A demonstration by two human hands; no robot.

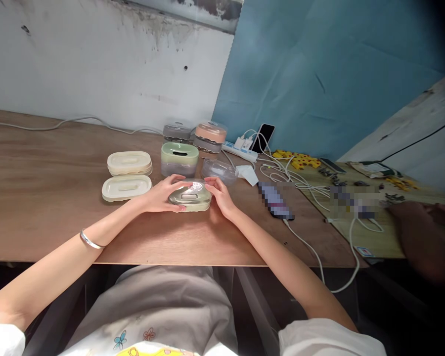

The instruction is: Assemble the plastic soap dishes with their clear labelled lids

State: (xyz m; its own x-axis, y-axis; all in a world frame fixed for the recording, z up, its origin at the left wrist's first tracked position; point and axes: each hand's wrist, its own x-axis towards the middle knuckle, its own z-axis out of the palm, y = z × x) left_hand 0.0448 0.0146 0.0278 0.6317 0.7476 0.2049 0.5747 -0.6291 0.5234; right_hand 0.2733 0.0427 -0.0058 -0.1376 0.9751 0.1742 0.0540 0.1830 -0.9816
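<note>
Between my two hands, near the front of the wooden table, sits an oval box (190, 197) with a clear lid over a pale green part. My left hand (162, 194) wraps its left end, fingers on top and thumb at the front edge. At the right end, my right hand (221, 197) curls its fingers against the lid. Just behind stands a green oval container (179, 154) with a slot in its top and a clear lower part. Beside it lies a clear plastic cover (220, 170). Cream oval pieces (129, 162) are stacked at the left, with another cream piece (126, 188) in front.
Against the wall stand a grey box (177, 131) and an orange-topped box (210, 132). To the right are a power strip (239, 151), an upright phone (263, 138), a blurred phone (276, 200) and tangled white cables. Another person's arm (422, 232) shows at far right.
</note>
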